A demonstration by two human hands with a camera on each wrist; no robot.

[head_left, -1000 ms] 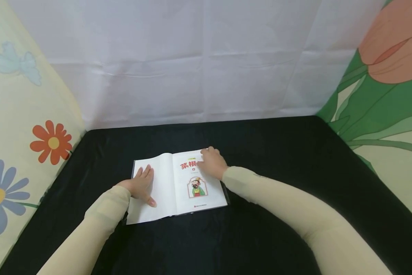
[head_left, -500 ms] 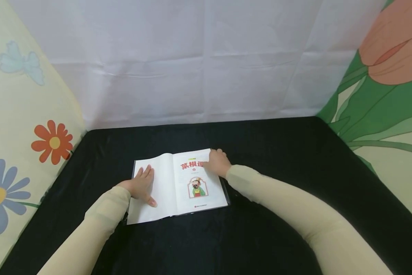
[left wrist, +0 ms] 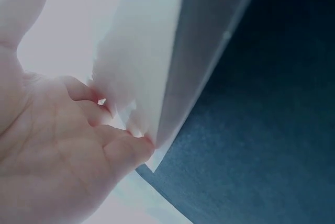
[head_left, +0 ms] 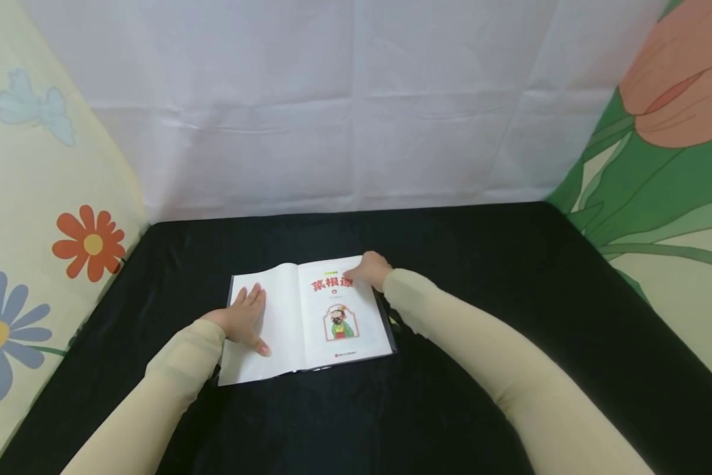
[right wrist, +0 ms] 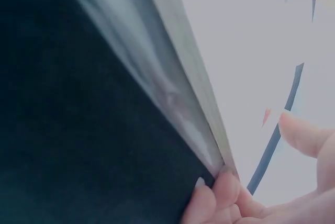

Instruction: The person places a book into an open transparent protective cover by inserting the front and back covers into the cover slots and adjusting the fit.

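An open book (head_left: 332, 323) lies on the black cloth (head_left: 486, 297); its right page bears a red title and a small figure. My left hand (head_left: 245, 318) rests flat on the blank left page, fingers straight. In the left wrist view the left hand (left wrist: 63, 156) touches the outer edge of that page (left wrist: 152, 51). My right hand (head_left: 369, 269) is at the top right corner of the right page. In the right wrist view its fingertips (right wrist: 220, 195) curl under the edge of the page block (right wrist: 180, 72), with the thumb (right wrist: 306, 132) on top of the page.
A creased white sheet (head_left: 356, 105) closes off the back. A yellow flowered cloth (head_left: 35, 231) stands at the left and a green tulip cloth (head_left: 658, 178) at the right. Black cloth surrounds the book on all sides.
My right hand has slid from the middle of the right page to its top outer corner, uncovering more of the red title. The left hand and the book have stayed put.
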